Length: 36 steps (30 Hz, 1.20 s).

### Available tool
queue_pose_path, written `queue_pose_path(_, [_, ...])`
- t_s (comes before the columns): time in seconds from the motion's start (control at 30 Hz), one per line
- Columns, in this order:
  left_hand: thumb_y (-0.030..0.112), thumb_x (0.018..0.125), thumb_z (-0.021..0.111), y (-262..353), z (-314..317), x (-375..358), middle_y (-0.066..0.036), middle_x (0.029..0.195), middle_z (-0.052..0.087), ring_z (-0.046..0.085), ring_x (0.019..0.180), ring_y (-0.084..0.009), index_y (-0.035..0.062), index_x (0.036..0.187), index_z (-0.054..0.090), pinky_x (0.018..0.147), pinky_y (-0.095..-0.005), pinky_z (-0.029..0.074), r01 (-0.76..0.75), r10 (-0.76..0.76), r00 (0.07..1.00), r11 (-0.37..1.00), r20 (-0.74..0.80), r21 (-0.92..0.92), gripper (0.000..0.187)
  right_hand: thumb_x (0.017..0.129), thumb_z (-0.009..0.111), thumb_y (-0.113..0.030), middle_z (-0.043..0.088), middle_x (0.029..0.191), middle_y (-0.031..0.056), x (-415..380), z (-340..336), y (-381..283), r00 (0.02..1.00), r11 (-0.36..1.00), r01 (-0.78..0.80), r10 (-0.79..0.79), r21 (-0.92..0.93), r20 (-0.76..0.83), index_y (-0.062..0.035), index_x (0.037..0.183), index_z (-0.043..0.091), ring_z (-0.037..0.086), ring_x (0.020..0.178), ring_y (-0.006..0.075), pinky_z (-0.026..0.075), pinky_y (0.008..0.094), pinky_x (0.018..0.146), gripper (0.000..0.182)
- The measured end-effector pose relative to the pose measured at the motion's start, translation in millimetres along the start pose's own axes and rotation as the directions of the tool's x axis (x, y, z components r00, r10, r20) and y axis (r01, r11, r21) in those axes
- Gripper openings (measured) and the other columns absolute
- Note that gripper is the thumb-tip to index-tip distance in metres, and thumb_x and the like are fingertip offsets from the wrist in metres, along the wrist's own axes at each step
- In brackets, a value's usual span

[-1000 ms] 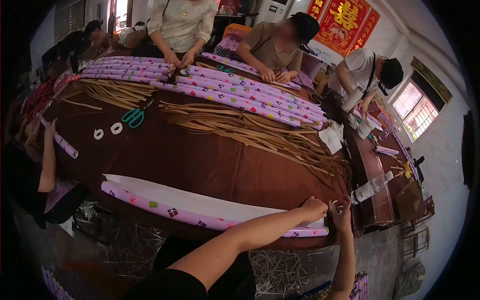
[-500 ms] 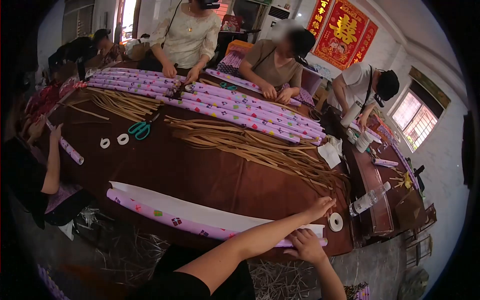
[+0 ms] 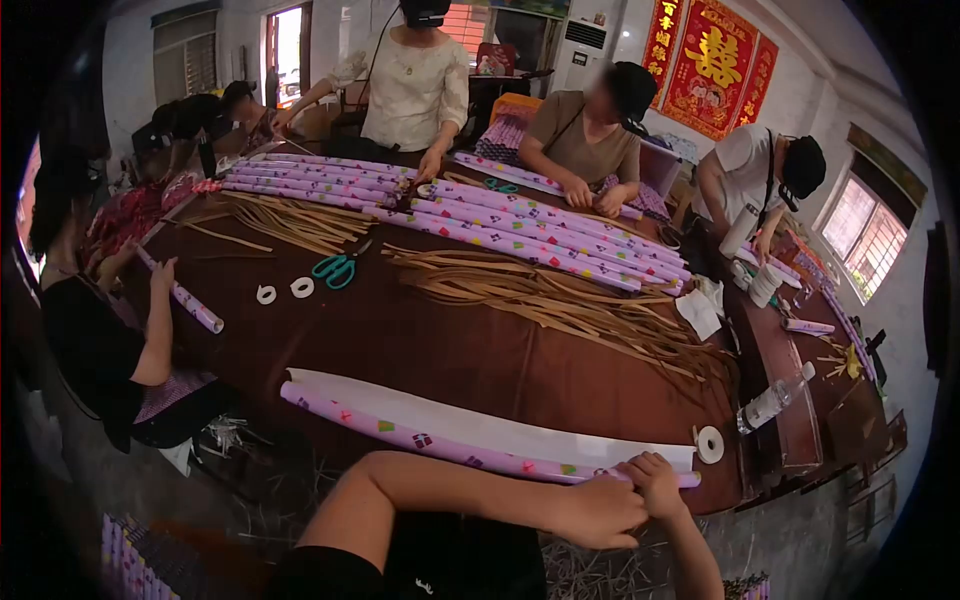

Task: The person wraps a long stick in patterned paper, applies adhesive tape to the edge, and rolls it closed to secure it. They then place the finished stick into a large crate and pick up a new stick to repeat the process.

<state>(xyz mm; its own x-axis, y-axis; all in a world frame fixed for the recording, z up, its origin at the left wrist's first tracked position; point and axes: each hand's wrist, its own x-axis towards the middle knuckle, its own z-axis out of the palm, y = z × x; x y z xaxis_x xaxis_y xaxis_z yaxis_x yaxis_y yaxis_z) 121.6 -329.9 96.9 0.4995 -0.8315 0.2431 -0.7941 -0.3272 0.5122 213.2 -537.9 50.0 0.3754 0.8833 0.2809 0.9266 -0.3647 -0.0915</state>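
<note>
A purple patterned sheet (image 3: 470,457), partly rolled with its white inside showing, lies along the near table edge. At its right end, my left hand (image 3: 598,510) is closed at the roll's near side; its fingertips are hidden, and what they pinch cannot be made out. My right hand (image 3: 656,486) touches the left one, fingers curled over the roll. Just beyond the sheet's right end lies a white tape roll (image 3: 709,445).
Finished purple tubes (image 3: 540,232) and brown strips (image 3: 540,295) lie across the table (image 3: 420,340). Teal scissors (image 3: 334,271) rest near two small tape rolls. A plastic bottle (image 3: 768,405) is at the right. Several people work around the table.
My left hand has come down from beside the tape roll to the sheet's edge, meeting my right hand, whose fingers are now more curled. The view has shifted; the far person's arms have spread apart.
</note>
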Motion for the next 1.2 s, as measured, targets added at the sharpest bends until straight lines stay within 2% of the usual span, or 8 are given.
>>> queue_pose_path(0.13, [0.031, 0.084, 0.067, -33.9, 6.9, -110.4, -0.014, 0.112, 0.059, 0.058, 0.093, -0.0293, 0.0039, 0.115, 0.060, 0.082, -0.0413, 0.047, 0.381, -0.279, 0.924, 0.730, -0.263, 0.567, 0.041, 0.071, 0.081, -0.031, 0.061, 0.080, 0.0061, -4.7, -9.4, -3.7, 0.994, 0.997, -0.049, 0.042, -0.060, -0.103, -0.0063, 0.088, 0.068, 0.060, 0.076, 0.0259, 0.049, 0.0377, 0.067, 0.033])
queue_pose_path(0.2, [0.028, 0.083, 0.070, -39.0, -1.4, -160.6, -0.014, 0.111, 0.058, 0.058, 0.092, -0.0287, 0.0050, 0.121, 0.059, 0.081, -0.0398, 0.047, 0.462, -0.296, 0.882, 0.692, -0.366, 0.555, 0.046, 0.070, 0.082, -0.030, 0.061, 0.080, 0.0060, -7.6, -12.3, -1.0, 0.994, 0.997, -0.036, 0.029, -0.070, -0.107, -0.0061, 0.086, 0.068, 0.060, 0.076, 0.0258, 0.049, 0.0376, 0.067, 0.032])
queue_pose_path(0.43, [0.034, 0.078, 0.074, -38.4, -28.0, -266.8, -0.010, 0.099, 0.056, 0.056, 0.090, -0.0274, 0.0057, 0.108, 0.060, 0.081, -0.0399, 0.048, 0.652, -0.441, 0.754, 0.595, -0.486, 0.471, 0.043, 0.067, 0.081, -0.028, 0.058, 0.075, 0.0081, -17.9, -12.6, 12.7, 0.997, 0.999, -0.009, 0.005, -0.046, -0.077, -0.0042, 0.086, 0.065, 0.058, 0.069, 0.0286, 0.048, 0.0400, 0.061, 0.035])
queue_pose_path(0.67, [0.027, 0.075, 0.078, -41.0, -23.2, -263.5, -0.011, 0.096, 0.056, 0.055, 0.087, -0.0302, 0.0049, 0.104, 0.060, 0.075, -0.0400, 0.047, 0.612, -0.416, 0.787, 0.611, -0.455, 0.501, 0.041, 0.066, 0.079, -0.029, 0.055, 0.078, 0.0088, -25.3, -10.3, 25.5, 0.997, 0.993, 0.035, -0.042, -0.114, -0.058, -0.0043, 0.089, 0.063, 0.056, 0.071, 0.0291, 0.048, 0.0404, 0.061, 0.037])
queue_pose_path(0.77, [0.031, 0.078, 0.076, -46.3, -24.3, -263.3, -0.010, 0.093, 0.056, 0.055, 0.086, -0.0291, 0.0047, 0.104, 0.060, 0.074, -0.0390, 0.046, 0.579, -0.390, 0.809, 0.652, -0.439, 0.489, 0.040, 0.073, 0.075, -0.046, 0.058, 0.088, 0.0088, -15.2, -19.6, 14.4, 0.996, 0.971, 0.092, -0.092, -0.221, 0.009, -0.0032, 0.090, 0.063, 0.055, 0.081, 0.0274, 0.046, 0.0390, 0.074, 0.047])
queue_pose_path(0.9, [0.034, 0.080, 0.074, -45.8, -25.1, -260.0, -0.009, 0.090, 0.056, 0.055, 0.083, -0.0276, 0.0042, 0.106, 0.061, 0.073, -0.0378, 0.046, 0.564, -0.376, 0.818, 0.677, -0.436, 0.474, 0.041, 0.078, 0.069, -0.053, 0.058, 0.093, 0.0085, 23.3, -15.7, -29.8, 0.991, 0.973, 0.126, -0.115, -0.191, 0.064, 0.0004, 0.110, 0.063, 0.055, 0.084, 0.0256, 0.046, 0.0382, 0.077, 0.063])
queue_pose_path(1.07, [0.033, 0.079, 0.075, -39.6, -27.5, -256.7, -0.008, 0.086, 0.055, 0.055, 0.079, -0.0260, 0.0030, 0.110, 0.062, 0.071, -0.0363, 0.047, 0.557, -0.358, 0.822, 0.666, -0.443, 0.495, 0.045, 0.083, 0.069, -0.038, 0.059, 0.088, 0.0042, 57.5, 22.1, -57.6, 0.989, 0.988, 0.136, -0.132, -0.074, 0.063, -0.0056, 0.108, 0.060, 0.058, 0.084, 0.0228, 0.049, 0.0353, 0.074, 0.041])
queue_pose_path(1.2, [0.032, 0.078, 0.076, -36.1, -28.3, -258.4, -0.006, 0.083, 0.055, 0.056, 0.077, -0.0228, 0.0030, 0.113, 0.063, 0.069, -0.0339, 0.048, 0.519, -0.280, 0.847, 0.619, -0.452, 0.590, 0.047, 0.080, 0.071, -0.034, 0.057, 0.082, 0.0043, 61.1, 22.5, -48.6, 0.986, 0.979, 0.167, -0.163, -0.114, 0.041, -0.0068, 0.108, 0.060, 0.058, 0.081, 0.0225, 0.049, 0.0358, 0.071, 0.040])
